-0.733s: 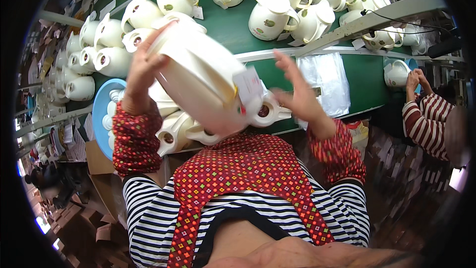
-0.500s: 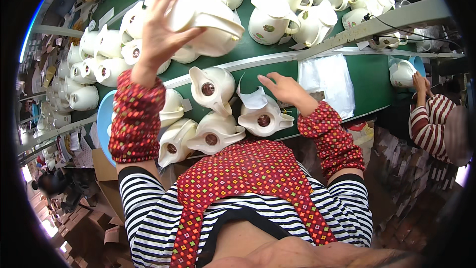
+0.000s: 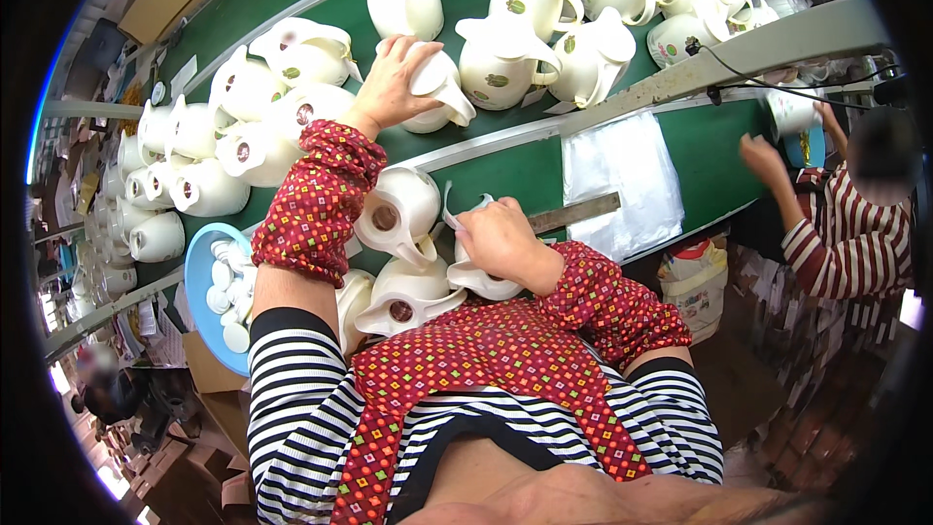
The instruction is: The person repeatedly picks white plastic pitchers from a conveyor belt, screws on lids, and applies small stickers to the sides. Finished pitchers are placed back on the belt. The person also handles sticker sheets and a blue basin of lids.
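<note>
1. I see one long green work surface (image 3: 724, 136), carrying many jugs.
2. On its far part, a glossy, cream-white, rounded jug (image 3: 442, 83) appears to stand, just beside similar cream-white jugs (image 3: 501, 68). I judge its shell stiff, smooth, slightly slippery and moderately heavy; inside, it may be fragile. I would hold around the upper body, with support below.
3. Another cream-white spouted jug (image 3: 471, 277) is near the wearer's body, partly hidden.
4. The left hand (image 3: 397, 83) grasps the first jug's upper part.
5. The right hand (image 3: 498, 238) curls above the spouted one; I cannot tell whether it grips.
6. At its fingertips is a thin white paper-like tag (image 3: 450, 214), probably light and easily bent.
</note>
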`<state>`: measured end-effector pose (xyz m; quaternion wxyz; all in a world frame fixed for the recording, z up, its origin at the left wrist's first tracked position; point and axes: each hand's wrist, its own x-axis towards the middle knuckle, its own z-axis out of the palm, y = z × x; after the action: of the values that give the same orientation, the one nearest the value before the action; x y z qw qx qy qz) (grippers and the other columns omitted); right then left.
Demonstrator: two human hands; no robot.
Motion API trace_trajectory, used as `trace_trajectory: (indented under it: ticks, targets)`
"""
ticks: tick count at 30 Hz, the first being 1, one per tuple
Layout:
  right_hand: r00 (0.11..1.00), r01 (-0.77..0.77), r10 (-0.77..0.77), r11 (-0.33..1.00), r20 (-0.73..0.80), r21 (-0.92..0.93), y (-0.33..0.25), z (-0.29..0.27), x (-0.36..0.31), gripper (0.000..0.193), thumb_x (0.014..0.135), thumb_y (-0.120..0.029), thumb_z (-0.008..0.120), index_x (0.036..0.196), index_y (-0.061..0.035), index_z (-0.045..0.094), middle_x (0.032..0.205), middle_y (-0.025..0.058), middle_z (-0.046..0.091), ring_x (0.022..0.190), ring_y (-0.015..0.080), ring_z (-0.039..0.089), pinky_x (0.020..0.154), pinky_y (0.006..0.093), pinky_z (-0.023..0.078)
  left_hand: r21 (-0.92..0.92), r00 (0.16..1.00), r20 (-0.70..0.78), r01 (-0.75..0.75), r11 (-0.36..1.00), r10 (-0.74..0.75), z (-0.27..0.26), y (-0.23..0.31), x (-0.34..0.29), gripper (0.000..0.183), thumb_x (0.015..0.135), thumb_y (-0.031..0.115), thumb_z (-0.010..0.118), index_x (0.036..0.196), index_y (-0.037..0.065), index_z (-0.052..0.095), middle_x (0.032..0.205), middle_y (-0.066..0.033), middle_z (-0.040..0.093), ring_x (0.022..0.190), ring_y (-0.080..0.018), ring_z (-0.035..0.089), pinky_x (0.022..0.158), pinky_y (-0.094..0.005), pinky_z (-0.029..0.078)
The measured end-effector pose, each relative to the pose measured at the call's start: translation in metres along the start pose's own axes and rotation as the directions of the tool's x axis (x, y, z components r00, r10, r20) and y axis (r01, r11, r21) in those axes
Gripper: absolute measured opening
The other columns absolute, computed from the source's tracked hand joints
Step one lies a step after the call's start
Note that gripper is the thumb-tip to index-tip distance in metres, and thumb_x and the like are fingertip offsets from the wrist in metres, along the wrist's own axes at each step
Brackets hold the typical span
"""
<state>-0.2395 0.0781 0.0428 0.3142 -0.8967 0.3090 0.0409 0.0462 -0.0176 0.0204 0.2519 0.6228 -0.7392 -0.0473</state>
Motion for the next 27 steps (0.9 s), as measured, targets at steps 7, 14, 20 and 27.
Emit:
trace_trajectory:
  ticks: [7,14,20,27]
  targets:
    - [0.932,-0.139,0.289,0.84,-0.218,0.524,0.037,-0.058,-0.037,0.026,0.099,-0.023,0.066,0.093,0.0009,0.072,0.073,0.0197,0.066,0.068,0.0275,0.068,0.062,0.0391,0.051,0.331,0.969,0.015,0.229,0.915,-0.248,-0.024,0.025,-0.012,0.093,0.077,0.024,0.089,0.158,0.016,0.042,0.164,-0.0224,0.033,0.155,-0.0456,0.023,0.125,-0.0532,0.029]
    - [0.917,0.229,0.267,0.26,-0.298,0.938,0.05,-0.06,-0.093,0.024,0.108,-0.009,0.058,0.119,0.007,0.072,0.114,0.0075,0.075,0.103,0.0134,0.069,0.095,0.0298,0.053,-0.627,0.863,0.075,0.431,0.649,-0.5,-0.042,0.12,-0.101,0.093,0.09,0.033,0.081,0.16,-0.002,0.03,0.158,-0.0289,0.039,0.148,-0.0379,0.04,0.122,-0.0437,0.033]
    - [0.767,0.462,0.243,0.435,-0.594,0.773,0.011,-0.035,-0.106,0.025,0.105,-0.006,0.063,0.128,0.0015,0.07,0.119,0.0074,0.075,0.107,0.0129,0.067,0.093,0.0308,0.053,-0.874,0.548,0.465,0.409,-0.263,-0.695,-0.062,0.19,-0.141,0.085,0.104,0.041,0.065,0.164,0.003,0.019,0.159,-0.0164,0.041,0.145,-0.0325,0.045,0.112,-0.0514,0.044]
    - [0.79,0.381,-0.124,0.867,-0.601,0.322,-0.019,0.006,-0.092,0.036,0.094,-0.003,0.069,0.13,-0.0018,0.067,0.138,0.0174,0.062,0.131,0.0323,0.057,0.111,0.0445,0.044,-0.83,0.736,0.556,0.466,-0.308,-0.386,-0.067,0.234,-0.134,0.061,0.095,0.019,0.078,0.143,0.0,0.045,0.131,-0.0129,0.064,0.118,-0.0218,0.066,0.099,-0.0389,0.055]
